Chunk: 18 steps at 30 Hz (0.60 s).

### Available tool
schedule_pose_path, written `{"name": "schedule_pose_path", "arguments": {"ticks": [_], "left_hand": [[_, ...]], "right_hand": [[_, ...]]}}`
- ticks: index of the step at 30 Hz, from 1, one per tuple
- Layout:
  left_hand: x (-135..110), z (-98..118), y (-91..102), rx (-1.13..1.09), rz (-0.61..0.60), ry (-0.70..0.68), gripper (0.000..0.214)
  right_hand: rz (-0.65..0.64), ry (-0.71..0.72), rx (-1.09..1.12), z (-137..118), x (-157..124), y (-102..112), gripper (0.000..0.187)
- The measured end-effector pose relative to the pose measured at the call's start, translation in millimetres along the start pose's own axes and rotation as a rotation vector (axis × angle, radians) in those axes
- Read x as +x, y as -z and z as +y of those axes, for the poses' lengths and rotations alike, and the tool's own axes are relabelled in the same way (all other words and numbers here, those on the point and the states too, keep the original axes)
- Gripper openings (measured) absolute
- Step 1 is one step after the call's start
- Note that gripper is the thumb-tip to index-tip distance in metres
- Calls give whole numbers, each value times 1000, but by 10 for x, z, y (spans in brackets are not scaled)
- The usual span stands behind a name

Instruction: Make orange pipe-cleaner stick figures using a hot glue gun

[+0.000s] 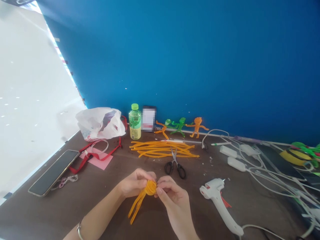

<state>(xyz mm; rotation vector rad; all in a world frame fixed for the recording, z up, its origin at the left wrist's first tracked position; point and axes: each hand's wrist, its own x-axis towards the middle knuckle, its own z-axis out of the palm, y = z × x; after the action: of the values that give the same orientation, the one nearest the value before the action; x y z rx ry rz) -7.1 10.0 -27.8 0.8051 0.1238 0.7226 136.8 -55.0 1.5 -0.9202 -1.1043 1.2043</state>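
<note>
Near the scissors, I've got left hand and right hand both pinching the orange coil, grips closed; loose strands trail off left.

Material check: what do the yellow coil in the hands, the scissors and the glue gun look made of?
Yellow coil: probably pipe-cleaner strands, matte and softly fuzzy-looking. Scissors: blades look grey like metal; black handles, probably plastic. Glue gun: smooth, pale, moulded-looking body suggests hard plastic.
</note>
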Motion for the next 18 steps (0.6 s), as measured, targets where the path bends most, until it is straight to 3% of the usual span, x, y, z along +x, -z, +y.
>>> {"name": "schedule_pose_path", "arguments": {"ticks": [18], "left_hand": [[7, -3, 3, 24, 13, -1, 21]], "right_hand": [[24, -6, -6, -28, 18, -1, 5]]}}
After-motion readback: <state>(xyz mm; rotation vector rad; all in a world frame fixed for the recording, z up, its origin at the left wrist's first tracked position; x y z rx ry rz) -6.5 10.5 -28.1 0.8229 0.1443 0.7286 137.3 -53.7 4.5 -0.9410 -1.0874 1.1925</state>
